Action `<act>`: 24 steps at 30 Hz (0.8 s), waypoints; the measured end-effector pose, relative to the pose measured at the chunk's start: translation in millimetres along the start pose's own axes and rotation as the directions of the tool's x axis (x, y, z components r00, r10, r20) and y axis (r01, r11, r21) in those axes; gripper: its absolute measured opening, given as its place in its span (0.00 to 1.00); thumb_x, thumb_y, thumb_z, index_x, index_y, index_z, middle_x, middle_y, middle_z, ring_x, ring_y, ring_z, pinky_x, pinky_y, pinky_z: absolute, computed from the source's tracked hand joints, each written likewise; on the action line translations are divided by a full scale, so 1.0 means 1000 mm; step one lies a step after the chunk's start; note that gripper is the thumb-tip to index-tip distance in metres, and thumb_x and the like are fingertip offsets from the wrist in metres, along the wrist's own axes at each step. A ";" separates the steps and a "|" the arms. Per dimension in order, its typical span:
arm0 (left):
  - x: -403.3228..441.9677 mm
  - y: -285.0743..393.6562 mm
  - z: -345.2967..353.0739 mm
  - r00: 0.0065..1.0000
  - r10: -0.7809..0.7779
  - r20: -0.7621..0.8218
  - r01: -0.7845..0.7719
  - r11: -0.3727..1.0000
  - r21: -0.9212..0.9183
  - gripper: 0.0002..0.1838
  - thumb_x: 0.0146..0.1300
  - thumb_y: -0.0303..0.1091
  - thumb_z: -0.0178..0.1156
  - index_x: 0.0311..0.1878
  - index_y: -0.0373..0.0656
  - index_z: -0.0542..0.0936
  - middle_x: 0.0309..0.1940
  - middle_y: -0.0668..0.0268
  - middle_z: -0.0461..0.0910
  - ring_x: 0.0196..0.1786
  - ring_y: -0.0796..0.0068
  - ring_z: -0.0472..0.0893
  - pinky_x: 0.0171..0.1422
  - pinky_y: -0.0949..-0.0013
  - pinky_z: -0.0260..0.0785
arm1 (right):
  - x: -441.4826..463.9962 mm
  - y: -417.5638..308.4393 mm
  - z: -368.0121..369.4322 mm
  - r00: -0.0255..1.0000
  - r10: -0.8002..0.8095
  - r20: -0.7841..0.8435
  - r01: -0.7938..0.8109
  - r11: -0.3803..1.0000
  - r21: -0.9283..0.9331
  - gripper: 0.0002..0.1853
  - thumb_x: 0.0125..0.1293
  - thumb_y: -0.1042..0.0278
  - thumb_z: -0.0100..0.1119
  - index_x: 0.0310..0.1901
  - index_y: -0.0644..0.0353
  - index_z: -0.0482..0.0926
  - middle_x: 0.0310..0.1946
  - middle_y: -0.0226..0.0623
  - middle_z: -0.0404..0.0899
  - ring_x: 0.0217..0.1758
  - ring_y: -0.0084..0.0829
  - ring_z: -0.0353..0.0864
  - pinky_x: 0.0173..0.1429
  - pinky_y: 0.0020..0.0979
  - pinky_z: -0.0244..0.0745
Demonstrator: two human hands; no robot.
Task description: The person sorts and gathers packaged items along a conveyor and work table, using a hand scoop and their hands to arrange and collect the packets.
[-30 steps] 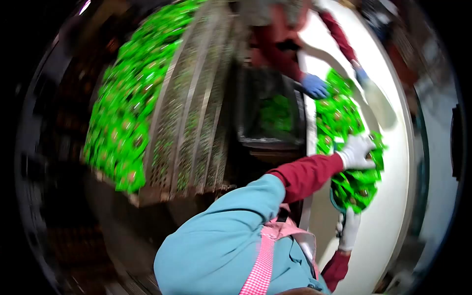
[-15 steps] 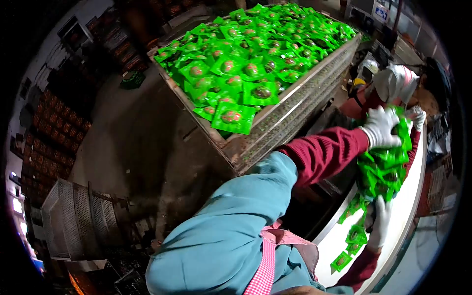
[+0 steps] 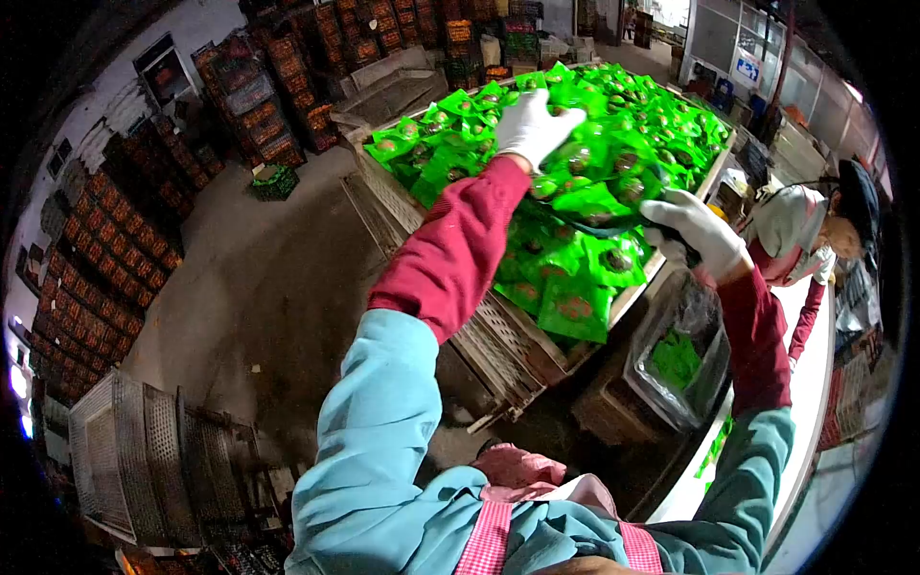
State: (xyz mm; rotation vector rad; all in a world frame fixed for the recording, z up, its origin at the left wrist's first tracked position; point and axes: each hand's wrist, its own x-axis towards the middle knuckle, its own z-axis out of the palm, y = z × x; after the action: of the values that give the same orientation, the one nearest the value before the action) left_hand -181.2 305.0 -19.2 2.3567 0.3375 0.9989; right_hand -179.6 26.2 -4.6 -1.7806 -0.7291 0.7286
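Green packets with round items inside fill a large wooden-edged metal crate. My left hand, in a white glove, lies on the packets near the middle of the heap, thumb and fingers spread. My right hand, also white-gloved, is closed around the edge of a dark green scoop-like container at the crate's right side. Packets lie in and around this container, and its full shape is partly hidden by them.
A lined black bin with some green packets stands right of the crate. Beyond it, a co-worker bends beside a white table. Stacked crates line the left wall, and perforated metal crates stand at lower left.
Both my hands have moved from the white table to the heap in the crate, carrying the container with packets. My left hand has spread over the packets. The view has turned left.
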 end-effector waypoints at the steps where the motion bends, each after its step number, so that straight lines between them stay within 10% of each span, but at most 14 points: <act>1: 0.008 -0.020 -0.011 0.999 -0.013 -0.034 0.014 0.999 0.037 0.32 0.50 0.62 0.64 0.43 0.39 0.80 0.43 0.48 0.82 0.48 0.50 0.81 0.53 0.55 0.72 | 0.024 -0.005 0.004 0.999 0.001 0.033 0.000 1.000 -0.031 0.13 0.67 0.57 0.59 0.34 0.59 0.71 0.19 0.28 0.72 0.11 0.17 0.63 0.13 0.21 0.57; 3: 0.020 -0.051 -0.034 0.993 -0.114 -0.038 0.115 0.993 0.030 0.34 0.51 0.63 0.64 0.45 0.39 0.79 0.46 0.47 0.81 0.50 0.49 0.80 0.54 0.55 0.71 | 0.063 -0.026 0.018 0.989 -0.091 0.114 0.116 0.964 -0.238 0.24 0.64 0.47 0.56 0.20 0.59 0.73 0.10 0.25 0.67 0.10 0.18 0.63 0.16 0.24 0.55; 9: 0.066 -0.159 -0.067 0.985 -0.155 -0.081 0.163 0.981 0.104 0.38 0.51 0.70 0.59 0.46 0.40 0.78 0.48 0.46 0.80 0.52 0.46 0.80 0.54 0.51 0.71 | 0.162 -0.078 0.047 0.870 -0.178 0.459 0.371 0.849 -0.376 0.26 0.68 0.46 0.53 0.20 0.59 0.75 0.09 0.25 0.66 0.10 0.19 0.63 0.16 0.26 0.56; 17: 0.071 -0.254 -0.084 0.913 -0.408 0.013 0.396 0.893 0.215 0.45 0.52 0.73 0.56 0.60 0.42 0.72 0.57 0.44 0.75 0.57 0.44 0.76 0.60 0.51 0.69 | 0.247 -0.129 0.071 0.902 0.176 0.395 0.195 0.649 -0.735 0.29 0.64 0.43 0.57 0.14 0.58 0.71 0.07 0.26 0.65 0.08 0.20 0.64 0.13 0.24 0.58; 21: 0.069 -0.256 -0.077 0.937 -0.140 -0.320 0.156 0.987 0.026 0.42 0.53 0.60 0.64 0.66 0.46 0.67 0.61 0.43 0.66 0.62 0.42 0.71 0.64 0.50 0.65 | 0.252 -0.150 0.083 0.953 0.182 0.241 0.125 0.489 -0.863 0.27 0.62 0.41 0.58 0.18 0.58 0.74 0.12 0.27 0.70 0.12 0.20 0.66 0.16 0.25 0.58; 24: 0.083 -0.246 -0.081 0.946 0.259 -0.196 -0.276 0.959 -0.063 0.38 0.56 0.61 0.62 0.64 0.47 0.72 0.65 0.50 0.65 0.64 0.48 0.69 0.68 0.53 0.62 | 0.268 -0.146 0.080 0.957 0.191 0.219 0.100 0.493 -0.865 0.27 0.62 0.41 0.58 0.20 0.58 0.75 0.13 0.26 0.71 0.12 0.19 0.65 0.16 0.25 0.58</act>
State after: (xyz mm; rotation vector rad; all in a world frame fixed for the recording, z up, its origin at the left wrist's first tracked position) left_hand -185.8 572.2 -67.0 2.2725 0.0380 1.3389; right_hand -91.2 318.2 74.8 -2.6623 -1.4498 0.7051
